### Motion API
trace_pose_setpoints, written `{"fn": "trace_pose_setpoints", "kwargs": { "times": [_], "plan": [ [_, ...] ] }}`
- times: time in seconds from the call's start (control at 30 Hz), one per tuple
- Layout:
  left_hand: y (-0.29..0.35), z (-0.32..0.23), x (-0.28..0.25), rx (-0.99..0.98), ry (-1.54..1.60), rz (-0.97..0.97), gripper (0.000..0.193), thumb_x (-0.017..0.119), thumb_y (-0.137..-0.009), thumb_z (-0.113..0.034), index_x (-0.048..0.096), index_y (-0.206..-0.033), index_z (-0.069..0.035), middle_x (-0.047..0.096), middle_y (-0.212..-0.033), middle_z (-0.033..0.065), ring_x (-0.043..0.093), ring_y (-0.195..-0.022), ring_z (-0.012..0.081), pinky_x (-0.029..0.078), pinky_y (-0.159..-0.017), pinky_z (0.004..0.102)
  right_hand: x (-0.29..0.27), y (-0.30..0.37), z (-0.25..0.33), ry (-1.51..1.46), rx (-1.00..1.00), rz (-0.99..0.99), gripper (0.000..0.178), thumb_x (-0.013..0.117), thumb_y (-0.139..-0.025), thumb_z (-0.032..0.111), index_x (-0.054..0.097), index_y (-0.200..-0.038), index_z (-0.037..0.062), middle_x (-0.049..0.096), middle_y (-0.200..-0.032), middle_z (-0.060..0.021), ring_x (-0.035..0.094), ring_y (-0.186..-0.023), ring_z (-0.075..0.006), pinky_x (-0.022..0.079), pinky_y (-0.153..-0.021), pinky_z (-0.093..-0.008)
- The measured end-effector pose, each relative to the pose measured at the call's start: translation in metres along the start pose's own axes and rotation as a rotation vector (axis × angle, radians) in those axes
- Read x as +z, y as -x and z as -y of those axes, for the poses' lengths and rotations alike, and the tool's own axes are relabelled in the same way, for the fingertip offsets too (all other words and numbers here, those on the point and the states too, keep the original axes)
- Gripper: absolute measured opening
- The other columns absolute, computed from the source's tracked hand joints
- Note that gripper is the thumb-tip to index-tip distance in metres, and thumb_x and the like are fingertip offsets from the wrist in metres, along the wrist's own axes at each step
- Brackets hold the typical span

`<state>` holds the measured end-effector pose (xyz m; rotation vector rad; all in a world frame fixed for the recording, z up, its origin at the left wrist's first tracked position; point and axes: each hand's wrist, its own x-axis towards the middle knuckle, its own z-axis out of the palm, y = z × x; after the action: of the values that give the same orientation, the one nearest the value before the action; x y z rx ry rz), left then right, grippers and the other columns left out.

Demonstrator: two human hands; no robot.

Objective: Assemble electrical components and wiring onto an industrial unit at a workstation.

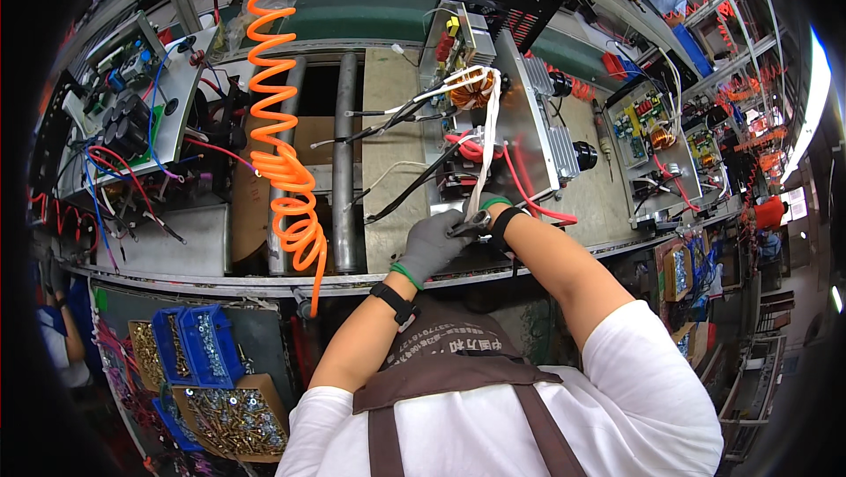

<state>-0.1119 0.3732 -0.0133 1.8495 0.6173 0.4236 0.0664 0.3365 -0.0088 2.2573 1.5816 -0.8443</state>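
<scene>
Close together at the bench's front edge are my two hands in grey gloves. My left hand (pixel 432 246) is closed, its fingers bent towards the right hand; what they hold is hidden. My right hand (pixel 491 204), partly covered by its wrist, is closed at the lower end of white wires (pixel 487 146). A small dark metallic piece (pixel 471 225) shows between the hands; its kind is unclear. The wires come down from a copper coil (pixel 472 89) in an open metal chassis (pixel 533 124) with circuit boards. Black cables (pixel 401 115) and red cables (pixel 515 177) hang loose from it.
An orange coiled hose (pixel 280 124) hangs left of my hands, over metal rollers (pixel 345 160). Another open chassis (pixel 141 115) stands far left, and one more (pixel 652 133) to the right. Blue bins (pixel 211 345) and a cardboard box of screws (pixel 233 415) sit lower left.
</scene>
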Motion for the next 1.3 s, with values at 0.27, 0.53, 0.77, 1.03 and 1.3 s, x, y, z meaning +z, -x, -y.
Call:
{"fn": "trace_pose_setpoints", "kwargs": {
  "times": [0.27, 0.53, 0.77, 1.03, 1.3],
  "plan": [
    [-0.002, 0.001, 0.0, -0.022, -0.018, 0.05, 0.031, 0.07, -0.075, -0.034, 0.063, -0.093, -0.01, 0.065, -0.08, 0.0125, 0.064, -0.076, 0.031, 0.049, -0.067, 0.0378, -0.007, -0.023, -0.008, 0.235, -0.049, 0.351, 0.035, 0.064, -0.075, 0.028, 0.068, -0.1, 0.0048, 0.065, -0.102, -0.0195, 0.065, -0.09, -0.0338, 0.051, -0.078, -0.0402],
    [0.0, 0.003, 0.0, 0.013, -0.04, 0.038, 0.031, 0.073, -0.073, -0.023, 0.063, -0.096, -0.007, 0.063, -0.081, 0.0134, 0.063, -0.073, 0.0292, 0.049, -0.068, 0.0346, 0.002, -0.02, -0.011, 0.175, -0.04, 0.162, 0.033, 0.063, -0.076, 0.028, 0.068, -0.1, 0.0054, 0.065, -0.101, -0.0208, 0.064, -0.09, -0.0348, 0.051, -0.078, -0.0414],
    [-0.001, 0.003, 0.001, 0.023, -0.024, 0.027, 0.033, 0.074, -0.072, -0.022, 0.063, -0.1, -0.007, 0.064, -0.085, 0.0133, 0.064, -0.078, 0.0286, 0.05, -0.07, 0.0342, 0.009, -0.042, -0.021, 0.308, 0.018, 0.303, 0.03, 0.071, -0.071, 0.022, 0.07, -0.096, 0.007, 0.066, -0.1, -0.0193, 0.065, -0.092, -0.0331, 0.051, -0.078, -0.0419],
    [0.0, 0.004, 0.001, 0.048, -0.002, 0.001, 0.029, 0.07, -0.075, -0.031, 0.063, -0.095, -0.011, 0.065, -0.084, 0.0117, 0.063, -0.077, 0.0315, 0.049, -0.068, 0.0382, -0.001, -0.013, -0.002, 0.069, -0.015, 0.149, 0.037, 0.063, -0.077, 0.03, 0.067, -0.102, 0.0036, 0.064, -0.104, -0.0226, 0.063, -0.095, -0.0375, 0.05, -0.08, -0.0428],
    [-0.001, 0.007, 0.004, 0.078, -0.011, -0.004, 0.029, 0.073, -0.073, -0.02, 0.064, -0.098, -0.009, 0.064, -0.082, 0.0118, 0.063, -0.073, 0.026, 0.049, -0.068, 0.033, 0.005, -0.036, -0.019, 0.179, 0.01, 0.252, 0.036, 0.063, -0.077, 0.03, 0.067, -0.102, 0.004, 0.064, -0.104, -0.0228, 0.063, -0.095, -0.0373, 0.05, -0.081, -0.0425]
  ]
}}
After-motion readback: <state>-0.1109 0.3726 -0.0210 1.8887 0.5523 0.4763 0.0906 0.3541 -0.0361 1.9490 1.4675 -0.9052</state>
